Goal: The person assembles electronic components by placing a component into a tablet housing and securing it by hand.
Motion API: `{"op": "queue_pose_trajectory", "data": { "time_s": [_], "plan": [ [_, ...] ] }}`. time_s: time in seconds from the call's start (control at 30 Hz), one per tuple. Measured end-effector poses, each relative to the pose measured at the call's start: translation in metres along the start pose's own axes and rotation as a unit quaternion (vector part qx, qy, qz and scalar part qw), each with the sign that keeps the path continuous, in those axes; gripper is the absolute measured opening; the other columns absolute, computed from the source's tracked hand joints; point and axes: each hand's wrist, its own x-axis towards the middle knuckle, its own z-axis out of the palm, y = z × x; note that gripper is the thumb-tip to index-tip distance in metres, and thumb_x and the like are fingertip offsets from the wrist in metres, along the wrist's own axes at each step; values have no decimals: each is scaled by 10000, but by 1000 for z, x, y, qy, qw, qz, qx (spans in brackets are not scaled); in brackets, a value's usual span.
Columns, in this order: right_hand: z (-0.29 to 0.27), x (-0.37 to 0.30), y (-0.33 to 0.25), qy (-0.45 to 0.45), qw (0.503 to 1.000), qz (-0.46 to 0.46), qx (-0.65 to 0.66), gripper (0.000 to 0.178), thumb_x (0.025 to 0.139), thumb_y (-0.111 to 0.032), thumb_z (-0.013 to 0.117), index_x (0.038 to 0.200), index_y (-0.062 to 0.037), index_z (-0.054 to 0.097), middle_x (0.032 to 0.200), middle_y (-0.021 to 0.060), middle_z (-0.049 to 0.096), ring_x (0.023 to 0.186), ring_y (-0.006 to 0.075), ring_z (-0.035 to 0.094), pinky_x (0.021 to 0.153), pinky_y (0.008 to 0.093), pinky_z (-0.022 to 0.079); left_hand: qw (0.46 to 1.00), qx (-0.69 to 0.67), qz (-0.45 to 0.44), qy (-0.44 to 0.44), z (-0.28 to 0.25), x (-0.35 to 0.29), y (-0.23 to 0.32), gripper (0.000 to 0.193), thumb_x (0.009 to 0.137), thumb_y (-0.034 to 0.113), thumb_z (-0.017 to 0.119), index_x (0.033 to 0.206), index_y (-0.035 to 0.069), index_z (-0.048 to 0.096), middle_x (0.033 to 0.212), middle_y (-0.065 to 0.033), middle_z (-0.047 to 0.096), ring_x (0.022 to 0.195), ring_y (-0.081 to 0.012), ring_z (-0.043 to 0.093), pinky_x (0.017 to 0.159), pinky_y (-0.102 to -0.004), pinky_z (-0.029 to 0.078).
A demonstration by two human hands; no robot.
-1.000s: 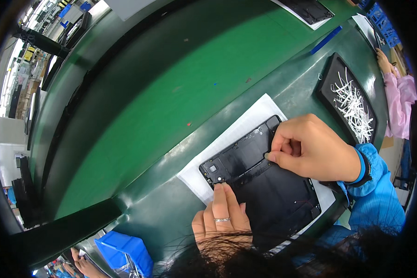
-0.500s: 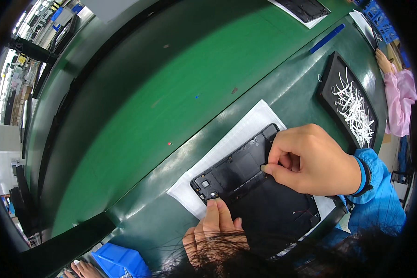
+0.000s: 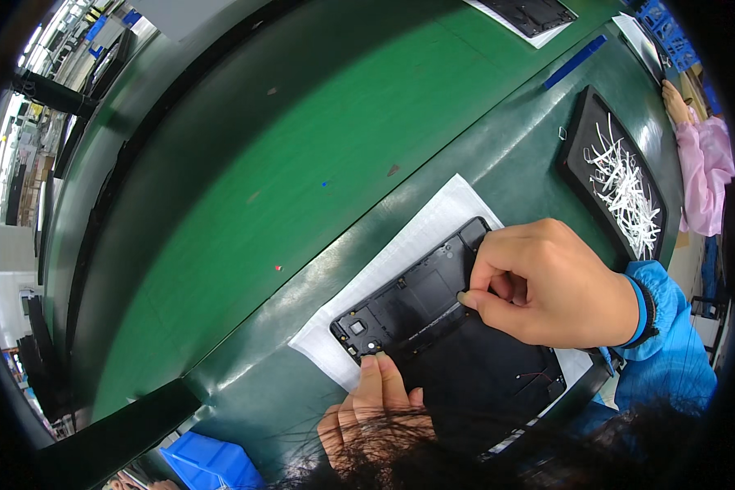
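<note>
A black tablet back housing [image 3: 420,300] lies inner side up on a white sheet [image 3: 322,336], tilted across the green worktable. Square and round openings show near its left corner, and a thin red wire [image 3: 535,375] near the right end. My left hand [image 3: 374,412] holds that left corner, two fingertips pressed together beside the round opening. Farther along, my right hand [image 3: 551,286] is closed in a pinch, thumb and index finger low over the housing's inner face. Anything between those fingertips is hidden. Strands of dark hair blur the near edge.
To the right stands a black tray [image 3: 578,151] heaped with white strips [image 3: 625,200]. A blue bar [image 3: 576,63] lies beyond, beside the green conveyor belt [image 3: 335,147]. Another housing [image 3: 531,15] rides at the far end. A blue bin [image 3: 208,461] sits lower left. A pink-sleeved co-worker [image 3: 705,175] works at right.
Specks on the green belt have shifted left and toward me, and the far housing slightly left. Both my hands keep their places on the housing. The co-worker's hand at lower left has dropped lower.
</note>
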Motion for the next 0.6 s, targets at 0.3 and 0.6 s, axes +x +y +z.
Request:
{"op": "queue_pose_trajectory", "data": {
  "time_s": [0.3,0.6],
  "plan": [
    [-4,-4,3,9,1000,-2,-19,123,812,-93,729,770,-30,633,668,99,625,622,315,634,571,428,480,999,4,-5,-31,28,-21,-1,581,790,385,743,1258,42,712,1353,-115,642,992,-235,640,895,-456,486],
    [-2,-7,7,11,999,-11,-41,127,826,-112,718,774,-27,638,693,117,665,665,341,669,601,451,508,994,-89,34,-46,-9,30,49,610,875,336,695,1396,30,609,1467,-114,567,1251,-265,580,1100,-494,428]
  ]
}}
